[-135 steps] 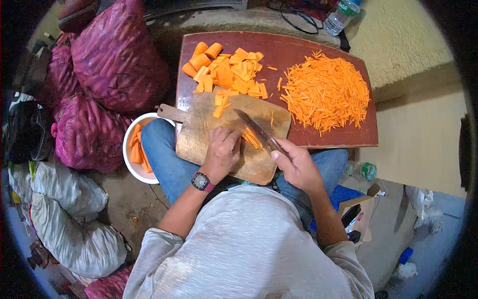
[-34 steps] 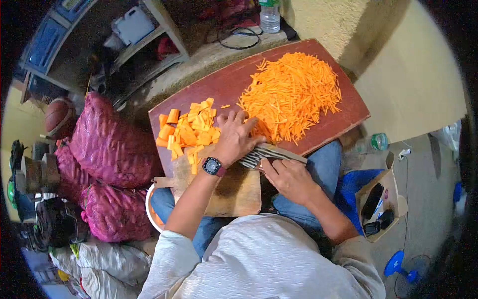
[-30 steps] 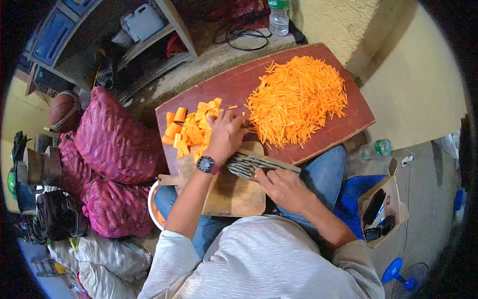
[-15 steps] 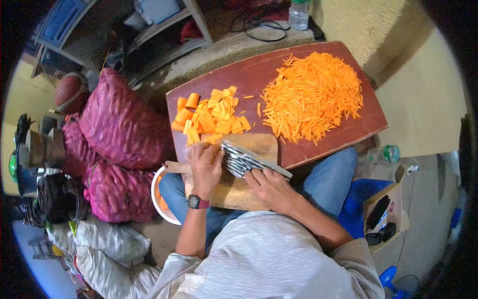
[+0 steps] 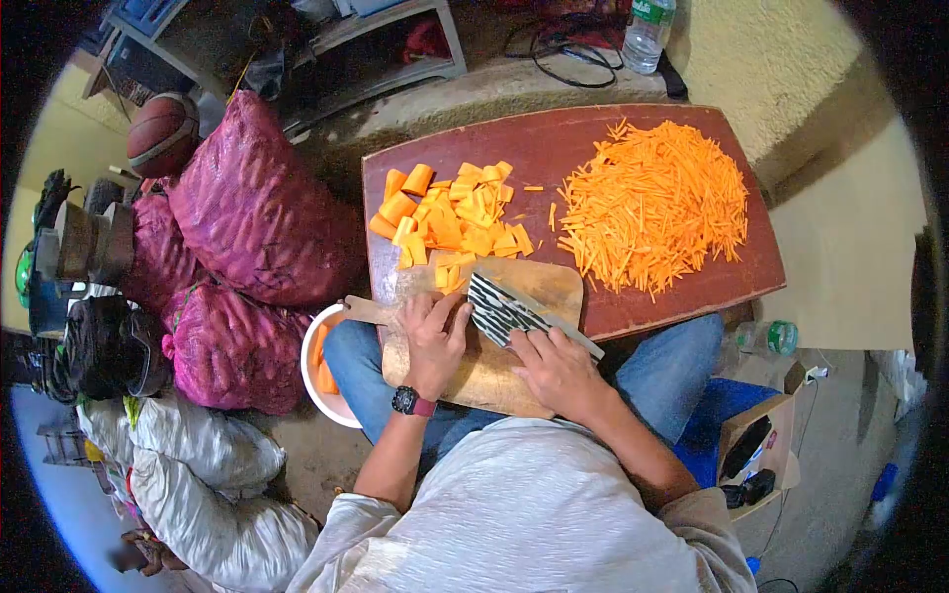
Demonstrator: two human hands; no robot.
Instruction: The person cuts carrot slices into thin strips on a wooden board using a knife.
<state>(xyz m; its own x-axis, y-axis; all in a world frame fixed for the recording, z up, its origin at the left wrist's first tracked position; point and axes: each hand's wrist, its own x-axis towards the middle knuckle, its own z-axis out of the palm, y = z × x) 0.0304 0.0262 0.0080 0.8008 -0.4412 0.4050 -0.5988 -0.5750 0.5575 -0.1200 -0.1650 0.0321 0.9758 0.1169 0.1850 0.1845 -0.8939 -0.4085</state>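
Observation:
In my right hand [image 5: 561, 374] is a wide-bladed knife [image 5: 502, 308] with black and white stripes on the blade, angled across a wooden cutting board [image 5: 484, 381]. My left hand [image 5: 435, 341] rests on the board beside the blade's far end, fingers bent and pressed together; whatever lies under them is hidden. The board leans over my lap onto the edge of a dark red table [image 5: 756, 257]. Just beyond it are cut carrot chunks and slices [image 5: 450, 212], a few of them on the board's far edge. Farther right rises a large heap of carrot strips [image 5: 657, 208].
At my left stands a white tub [image 5: 341, 410] holding carrots. Pink mesh sacks [image 5: 262, 217] and white sacks [image 5: 203, 445] fill the left side, near a basketball [image 5: 163, 135]. On the right are an open cardboard box [image 5: 766, 455] and a plastic bottle [image 5: 781, 338].
The camera view has shifted, so the table and sacks sit differently in the picture. Both hands keep nearly the same places on the board, the right still on the knife.

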